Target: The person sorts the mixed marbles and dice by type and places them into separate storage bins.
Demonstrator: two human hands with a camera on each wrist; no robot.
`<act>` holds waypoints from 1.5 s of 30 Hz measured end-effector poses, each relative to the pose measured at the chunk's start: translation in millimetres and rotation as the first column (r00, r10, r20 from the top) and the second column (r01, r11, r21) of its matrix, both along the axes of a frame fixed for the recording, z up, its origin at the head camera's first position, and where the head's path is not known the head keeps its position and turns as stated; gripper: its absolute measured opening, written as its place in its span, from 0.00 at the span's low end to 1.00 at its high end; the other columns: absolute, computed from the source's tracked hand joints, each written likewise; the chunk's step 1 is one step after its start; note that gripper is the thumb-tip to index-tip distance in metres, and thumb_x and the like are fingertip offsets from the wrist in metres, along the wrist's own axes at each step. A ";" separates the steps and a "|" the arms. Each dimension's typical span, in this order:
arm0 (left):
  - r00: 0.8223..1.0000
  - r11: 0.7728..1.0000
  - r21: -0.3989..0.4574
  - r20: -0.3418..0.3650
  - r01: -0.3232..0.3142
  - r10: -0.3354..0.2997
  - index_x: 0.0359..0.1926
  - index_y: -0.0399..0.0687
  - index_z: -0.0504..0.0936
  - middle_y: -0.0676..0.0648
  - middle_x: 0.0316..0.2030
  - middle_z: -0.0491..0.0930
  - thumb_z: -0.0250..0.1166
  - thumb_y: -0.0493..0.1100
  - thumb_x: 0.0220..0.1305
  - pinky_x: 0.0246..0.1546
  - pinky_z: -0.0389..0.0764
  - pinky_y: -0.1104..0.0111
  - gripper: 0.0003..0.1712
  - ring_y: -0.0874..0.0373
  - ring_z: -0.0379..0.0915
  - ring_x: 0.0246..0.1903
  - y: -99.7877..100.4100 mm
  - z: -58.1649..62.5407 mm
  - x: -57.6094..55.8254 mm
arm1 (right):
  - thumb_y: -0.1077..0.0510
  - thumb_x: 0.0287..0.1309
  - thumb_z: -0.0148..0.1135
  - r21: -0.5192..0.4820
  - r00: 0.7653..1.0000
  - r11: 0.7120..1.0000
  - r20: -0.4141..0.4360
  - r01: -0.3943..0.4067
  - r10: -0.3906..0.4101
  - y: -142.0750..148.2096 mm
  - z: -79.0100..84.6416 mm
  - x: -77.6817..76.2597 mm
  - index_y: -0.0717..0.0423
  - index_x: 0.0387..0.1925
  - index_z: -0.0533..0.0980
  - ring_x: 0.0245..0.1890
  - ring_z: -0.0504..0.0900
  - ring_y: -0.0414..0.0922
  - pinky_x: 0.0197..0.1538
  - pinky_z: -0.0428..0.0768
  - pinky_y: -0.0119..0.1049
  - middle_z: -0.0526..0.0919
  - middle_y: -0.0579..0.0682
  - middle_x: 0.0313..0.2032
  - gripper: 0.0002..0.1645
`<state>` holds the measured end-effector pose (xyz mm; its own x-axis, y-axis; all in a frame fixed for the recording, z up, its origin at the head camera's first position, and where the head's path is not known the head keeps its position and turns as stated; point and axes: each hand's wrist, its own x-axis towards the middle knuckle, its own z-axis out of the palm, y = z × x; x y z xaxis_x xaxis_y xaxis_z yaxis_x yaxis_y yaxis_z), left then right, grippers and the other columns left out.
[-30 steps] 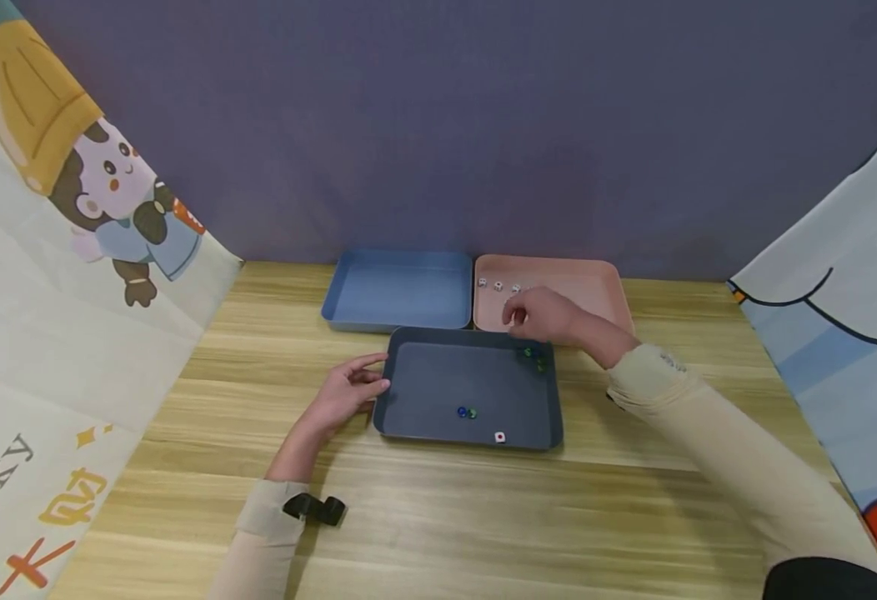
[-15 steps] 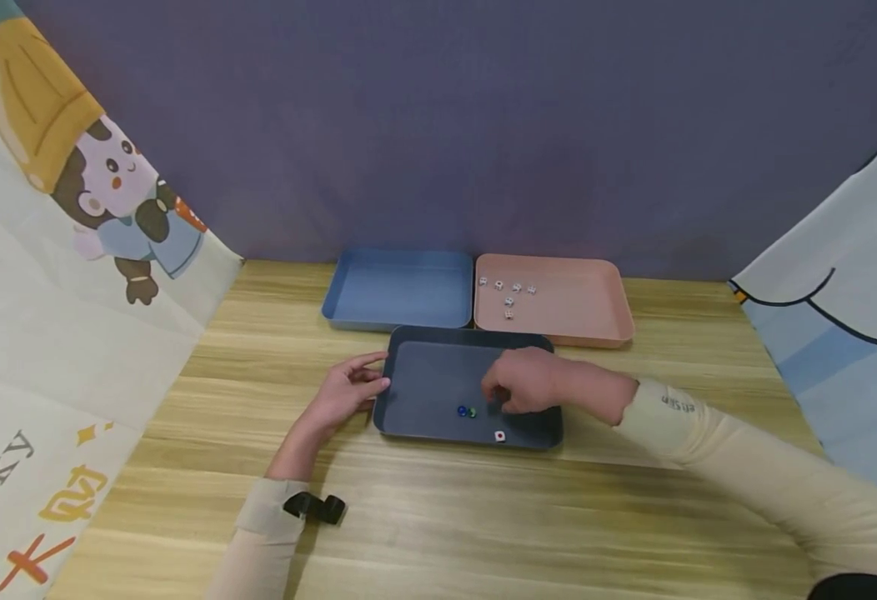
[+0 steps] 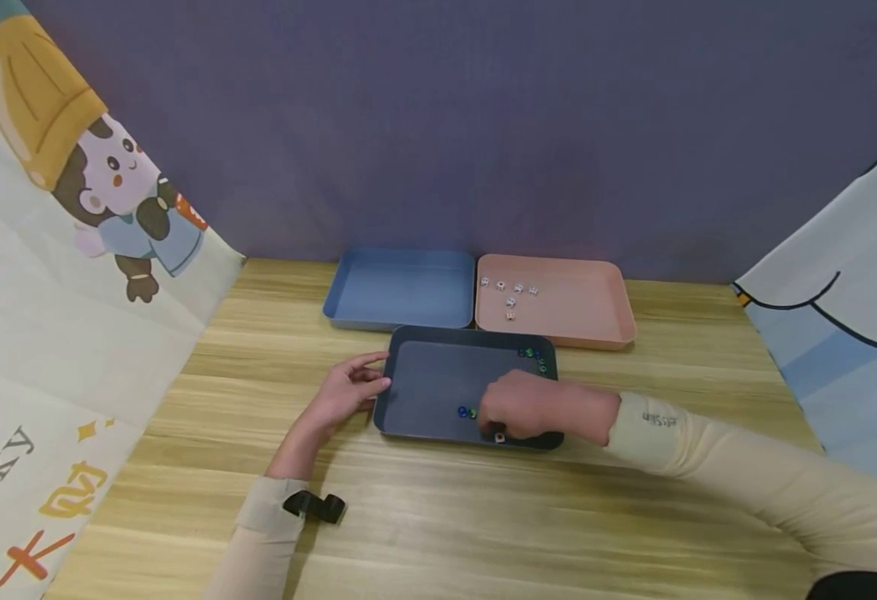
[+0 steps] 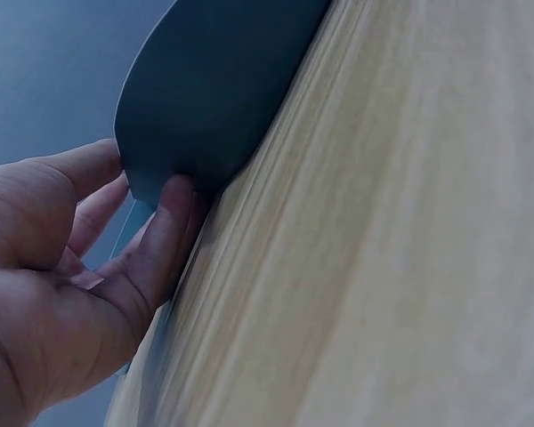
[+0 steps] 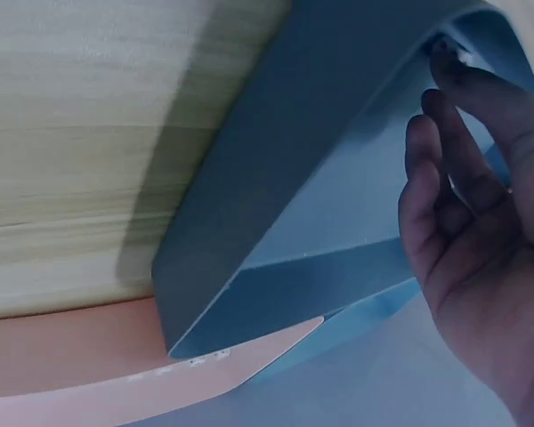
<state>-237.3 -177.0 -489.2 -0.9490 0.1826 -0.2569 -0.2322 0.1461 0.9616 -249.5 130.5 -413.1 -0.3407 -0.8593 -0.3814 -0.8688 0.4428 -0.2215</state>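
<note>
In the head view a dark grey tray point(image 3: 438, 333) lies in the middle of the wooden table. My left hand point(image 3: 343, 393) rests at its left side, fingertips touching the rim and outer wall. My right hand point(image 3: 517, 406) reaches down inside the tray's front right part. A white die with a red dot point(image 3: 500, 437) lies at its fingertips; in the right wrist view the thumb meets the die point(image 5: 445, 46), while the visible fingers stand apart from it. Blue and green glass marbles point(image 3: 467, 412) lie just left of that hand, with several more marbles point(image 3: 530, 353) in the back right corner.
Behind the grey tray stand a blue tray point(image 3: 401, 287) and a pink tray point(image 3: 573, 300), side by side. Several white dice point(image 3: 510, 302) lie in the pink one's left part. A dark purple backdrop point(image 3: 438, 125) rises behind the trays.
My right hand has come from over the pink tray, down and toward me into the grey tray, reaching the die. Dice in the pink tray came into view. My left hand stays put.
</note>
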 end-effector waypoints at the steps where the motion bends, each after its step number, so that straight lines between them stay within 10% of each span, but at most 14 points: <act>1: 1.000 1.000 0.000 0.000 0.000 0.000 0.67 0.50 0.72 0.39 0.48 0.76 0.66 0.39 0.65 0.39 0.81 0.60 0.30 0.48 0.78 0.44 -0.3 -0.3 0.1 | 0.67 0.48 0.71 0.010 1.000 1.000 -0.018 -0.018 0.018 -1.0 -0.7 0.9 0.42 0.31 0.85 0.26 0.78 0.35 0.30 0.79 0.34 0.83 0.36 0.28 0.14; 12: 1.000 1.000 -0.010 0.005 -0.012 0.012 0.67 0.50 0.72 0.38 0.50 0.76 0.66 0.39 0.65 0.41 0.81 0.59 0.30 0.48 0.78 0.46 -3.8 1.2 4.0 | 0.69 0.45 0.69 -0.012 0.995 0.996 -0.039 -0.088 0.088 -3.1 -5.1 1.7 0.41 0.25 0.84 0.23 0.75 0.33 0.26 0.77 0.33 0.81 0.34 0.25 0.16; 21: 1.000 1.000 -0.001 0.009 -0.021 0.021 0.67 0.50 0.72 0.37 0.52 0.75 0.66 0.38 0.64 0.42 0.81 0.58 0.30 0.47 0.77 0.47 -7.7 3.6 5.5 | 0.64 0.54 0.66 -0.183 0.997 0.982 0.069 0.053 -0.041 0.5 -4.1 -6.9 0.46 0.29 0.80 0.24 0.73 0.33 0.27 0.74 0.30 0.76 0.34 0.25 0.08; 33: 1.000 1.000 -0.001 -0.013 -0.015 0.015 0.66 0.52 0.74 0.40 0.46 0.78 0.67 0.39 0.64 0.40 0.82 0.59 0.29 0.48 0.79 0.43 -0.8 -0.1 2.9 | 0.61 0.55 0.65 -0.362 0.975 0.907 0.032 0.216 -0.220 27.9 3.8 -31.6 0.45 0.33 0.78 0.28 0.75 0.33 0.31 0.74 0.33 0.77 0.32 0.29 0.07; 45: 1.000 1.000 0.005 -0.002 -0.012 0.012 0.66 0.52 0.73 0.40 0.47 0.78 0.67 0.39 0.64 0.41 0.81 0.58 0.29 0.48 0.78 0.45 0.2 -1.6 0.9 | 0.63 0.57 0.65 -0.424 0.900 0.796 0.141 0.432 -0.413 55.7 0.7 -70.1 0.49 0.38 0.75 0.24 0.72 0.39 0.32 0.73 0.39 0.78 0.41 0.31 0.09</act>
